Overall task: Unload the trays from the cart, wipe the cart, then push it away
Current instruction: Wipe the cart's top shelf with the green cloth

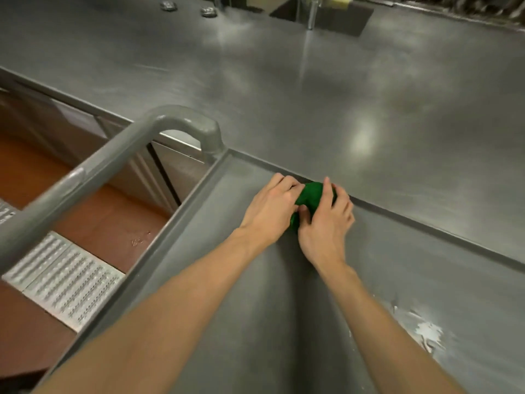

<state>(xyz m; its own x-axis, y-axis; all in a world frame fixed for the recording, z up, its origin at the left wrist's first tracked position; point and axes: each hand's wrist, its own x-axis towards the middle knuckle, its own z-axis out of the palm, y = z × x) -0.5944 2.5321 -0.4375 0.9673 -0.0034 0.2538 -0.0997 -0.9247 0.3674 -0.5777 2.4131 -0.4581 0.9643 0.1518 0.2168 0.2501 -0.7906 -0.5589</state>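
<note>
The grey cart (181,211) fills the lower half of the view, its top shelf bare of trays. A bunched green cloth (311,196) lies on the shelf close to the far rim. My left hand (270,211) grips the cloth from the left. My right hand (326,226) closes over it from the right, with fingers curled across its top. Most of the cloth is hidden under the two hands. White smears (423,328) mark the shelf at the lower right.
The cart's curved handle bar (113,155) rises at the left. A wide steel counter (312,89) butts against the cart's far rim, with a faucet (312,12) and sink at its back. A metal floor grate (62,280) crosses the brown floor at the left.
</note>
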